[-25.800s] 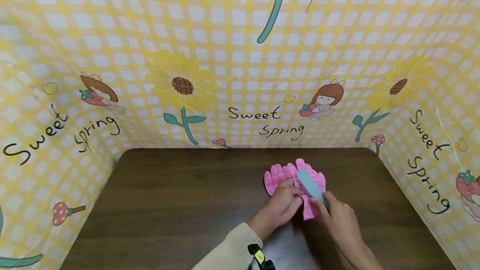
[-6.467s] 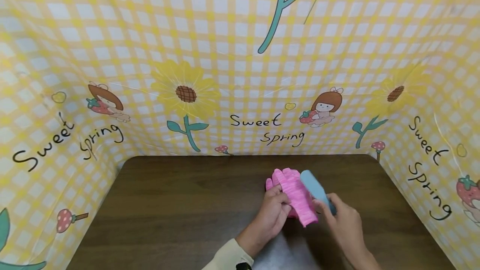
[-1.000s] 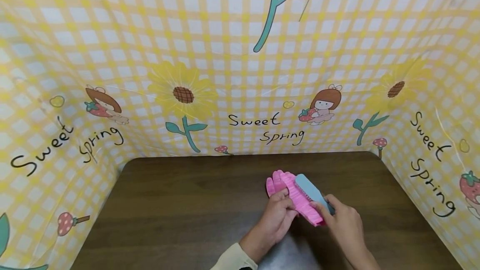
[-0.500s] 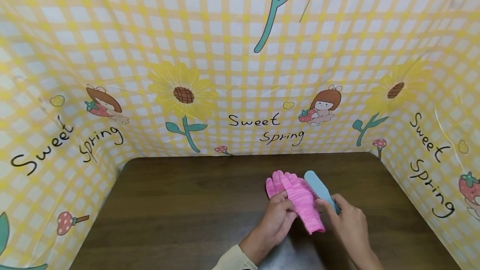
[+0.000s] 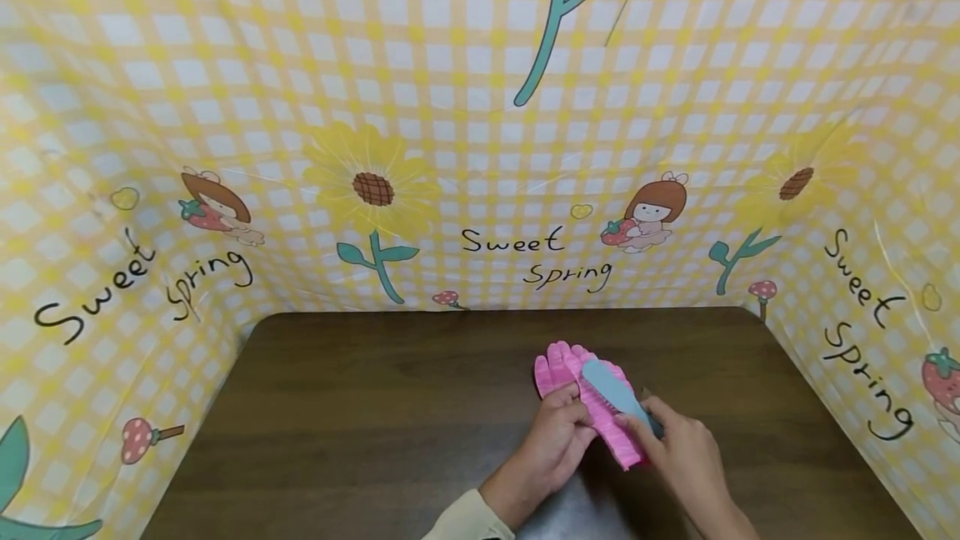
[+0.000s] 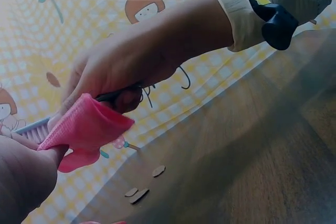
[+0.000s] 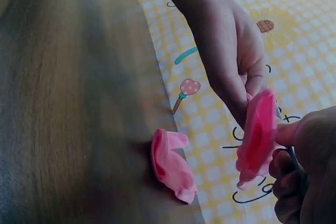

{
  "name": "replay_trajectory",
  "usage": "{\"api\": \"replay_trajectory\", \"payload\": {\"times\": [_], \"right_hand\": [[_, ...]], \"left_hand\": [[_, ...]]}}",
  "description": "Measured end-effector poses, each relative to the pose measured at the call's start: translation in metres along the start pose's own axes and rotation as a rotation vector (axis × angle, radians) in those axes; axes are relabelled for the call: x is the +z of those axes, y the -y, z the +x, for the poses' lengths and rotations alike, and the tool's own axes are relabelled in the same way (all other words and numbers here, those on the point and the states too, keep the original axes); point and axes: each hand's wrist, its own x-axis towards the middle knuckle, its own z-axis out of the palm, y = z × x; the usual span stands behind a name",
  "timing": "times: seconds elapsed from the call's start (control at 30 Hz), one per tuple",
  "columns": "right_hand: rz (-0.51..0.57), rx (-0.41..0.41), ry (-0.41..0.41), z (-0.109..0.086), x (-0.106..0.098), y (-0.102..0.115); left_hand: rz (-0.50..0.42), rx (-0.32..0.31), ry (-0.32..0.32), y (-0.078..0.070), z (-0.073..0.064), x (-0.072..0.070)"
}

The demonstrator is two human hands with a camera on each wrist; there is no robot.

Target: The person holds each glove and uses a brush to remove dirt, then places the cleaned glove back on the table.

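Note:
My left hand pinches a pink knit glove by its side, raised above the table. Its cuff gapes toward the right wrist camera. A second pink glove lies on the table below, and its fingers show beyond the left hand in the head view. With my right hand I grip the dark handle of a light-blue brush. The brush lies slanted across the held glove, bristles facing it; part of the contact is hidden.
A dark wooden table stretches around the hands. Behind and at both sides hangs a yellow checked cloth with printed flowers. Three small pale flat shapes show on the table in the left wrist view.
Since half a second ago the brush has moved left and slightly down, from the glove's right edge onto it. Compared with much earlier, the held glove's fingers no longer spread out to the right.

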Motion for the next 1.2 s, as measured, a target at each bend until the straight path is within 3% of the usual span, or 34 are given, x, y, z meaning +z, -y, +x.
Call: {"api": "replay_trajectory", "payload": {"times": [0.17, 0.5, 0.8, 1.0, 1.2], "right_hand": [[-0.012, 0.027, -0.026, 0.004, 0.001, -0.006], [-0.018, 0.118, 0.014, 0.007, -0.003, -0.011], [0.089, 0.179, -0.01, 0.009, -0.005, -0.008], [0.222, 0.235, 0.132, 0.013, -0.006, 0.013], [0.188, 0.247, 0.251, 0.015, 0.005, 0.026]], "left_hand": [[0.003, -0.01, 0.009, 0.001, 0.0, -0.002], [0.006, -0.003, 0.019, 0.0, -0.001, -0.001], [-0.011, 0.005, -0.058, 0.0, 0.003, -0.007], [-0.052, -0.026, -0.014, -0.001, 0.004, -0.007], [-0.06, -0.126, 0.02, -0.003, 0.003, -0.002]]}}
